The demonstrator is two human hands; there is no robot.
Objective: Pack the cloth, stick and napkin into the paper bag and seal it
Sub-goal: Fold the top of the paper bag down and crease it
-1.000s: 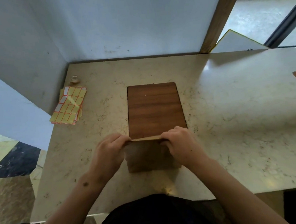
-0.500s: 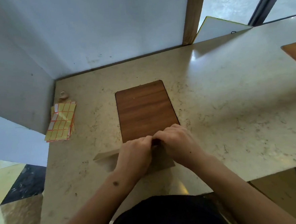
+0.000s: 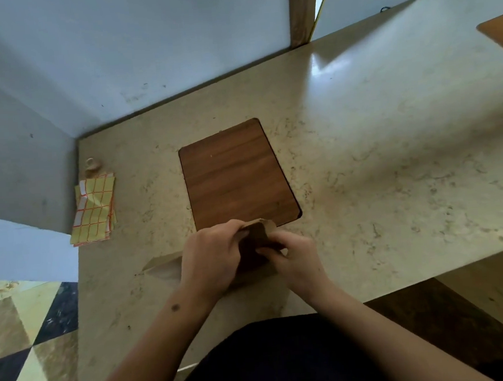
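**Two hands folding the bag mouth**

Both hands work the paper bag (image 3: 253,251) at lower centre of frame, on the tabletop (image 3: 377,181) just below the wood-grain board (image 3: 237,176). Left hand (image 3: 210,260) has its fingers curled round the bag's folded top; right hand (image 3: 296,257) pinches the opposite edge. Cloth, stick and napkin not visible, presumably inside.

Likely step: creasing the top shut. Press flat, keep edges square. Kraft paper: matte, stiff, holds a crease. Yellow grid sticker sheets (image 3: 93,208) lie at mid-left, probably the seal.
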